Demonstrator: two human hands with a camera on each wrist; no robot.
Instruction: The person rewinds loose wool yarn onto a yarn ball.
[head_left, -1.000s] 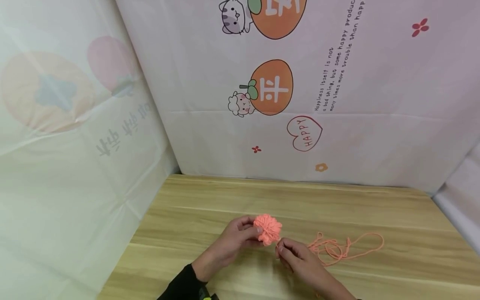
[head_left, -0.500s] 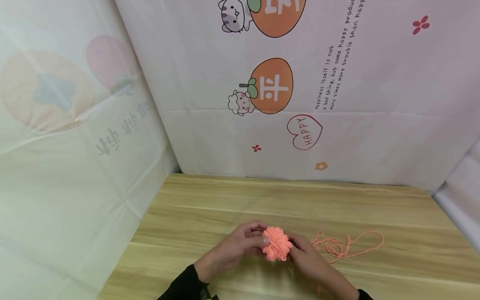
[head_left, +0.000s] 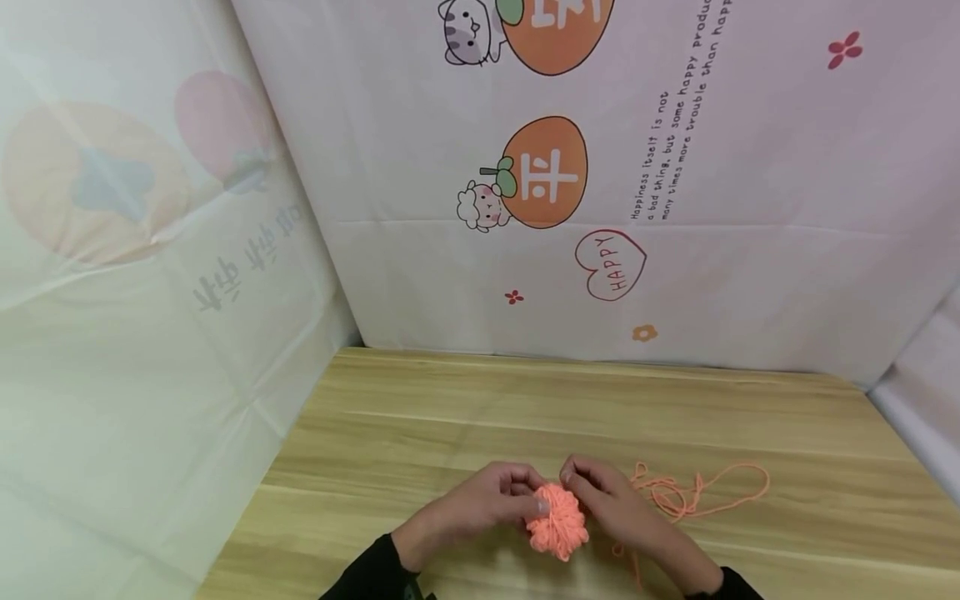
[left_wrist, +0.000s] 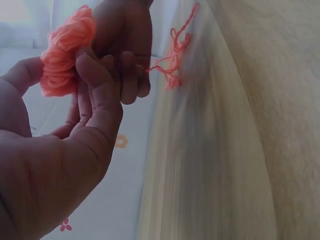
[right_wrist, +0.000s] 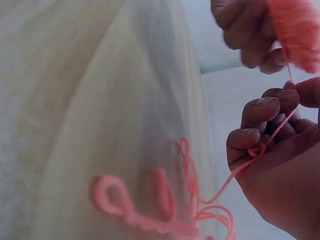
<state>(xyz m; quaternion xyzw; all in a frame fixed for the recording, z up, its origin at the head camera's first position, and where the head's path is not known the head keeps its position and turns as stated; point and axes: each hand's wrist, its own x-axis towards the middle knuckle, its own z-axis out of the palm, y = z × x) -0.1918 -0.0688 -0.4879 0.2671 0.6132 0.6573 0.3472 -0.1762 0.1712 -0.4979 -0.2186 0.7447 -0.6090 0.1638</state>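
My left hand point(head_left: 491, 500) pinches a coral yarn bundle point(head_left: 558, 529), its thumb on the wound face and fingers behind. Short loops stick out all round the bundle's edge. In the left wrist view the bundle point(left_wrist: 65, 55) sits between thumb and fingers. My right hand point(head_left: 607, 496) is just beyond the bundle's upper right side. From the bundle a single yarn strand point(right_wrist: 279, 129) runs down into the right hand point(right_wrist: 280, 150), whose thumb and curled fingers pinch it in the right wrist view. The strand crosses the palm and trails away toward the table.
A loose tangle of coral yarn point(head_left: 675, 496) lies on the wooden table point(head_left: 420, 408) to the right. Another loop of yarn point(head_left: 626, 558) hangs below the right forearm. Printed white cloth point(head_left: 420, 283) stands behind the table and along its left side.
Both hands and the bundle have shifted toward the near edge and slightly right. The bundle has turned, and the right hand has gone from its lower right side round to its upper right.
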